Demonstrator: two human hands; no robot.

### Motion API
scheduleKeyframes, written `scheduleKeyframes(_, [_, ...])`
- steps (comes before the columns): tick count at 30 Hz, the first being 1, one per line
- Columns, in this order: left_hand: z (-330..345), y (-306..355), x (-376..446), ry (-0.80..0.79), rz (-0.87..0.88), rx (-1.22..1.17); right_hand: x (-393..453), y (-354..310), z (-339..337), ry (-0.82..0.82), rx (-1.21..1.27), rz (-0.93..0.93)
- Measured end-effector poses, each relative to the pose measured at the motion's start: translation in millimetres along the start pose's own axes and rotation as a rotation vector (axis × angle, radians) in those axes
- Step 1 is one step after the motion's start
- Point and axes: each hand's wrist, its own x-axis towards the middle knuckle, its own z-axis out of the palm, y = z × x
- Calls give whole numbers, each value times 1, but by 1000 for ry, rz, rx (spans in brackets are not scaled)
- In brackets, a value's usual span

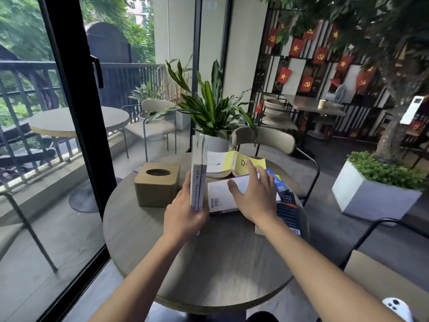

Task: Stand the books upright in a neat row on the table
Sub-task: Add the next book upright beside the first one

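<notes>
Two grey-white books [198, 168] stand upright together on the round grey table [209, 270], spines facing me. My left hand [183, 214] grips their lower part and holds them up. To their right a white book [222, 196] lies flat. My right hand [254, 196] hovers over it with fingers spread, holding nothing. A blue book [287, 210] lies flat at the right, partly under the white one. A yellow-covered book [234, 162] lies open behind them.
A tan tissue box [156, 184] sits left of the upright books. A potted plant [213, 112] and a grey chair [274, 145] stand behind the table. A glass door frame [76, 112] runs along the left. A white planter [373, 196] stands at the right.
</notes>
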Motion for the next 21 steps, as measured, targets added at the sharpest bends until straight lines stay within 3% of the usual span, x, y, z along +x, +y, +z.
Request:
scheduleKeyframes(4, [3, -1, 2, 1, 3, 2, -1, 24, 1, -51, -305, 60])
scheduleKeyframes(10, [4, -3, 4, 1, 5, 4, -4, 44, 5, -101, -411, 185])
scheduleKeyframes(21, [2, -4, 4, -13, -14, 0, 11, 45, -2, -123, 184, 436])
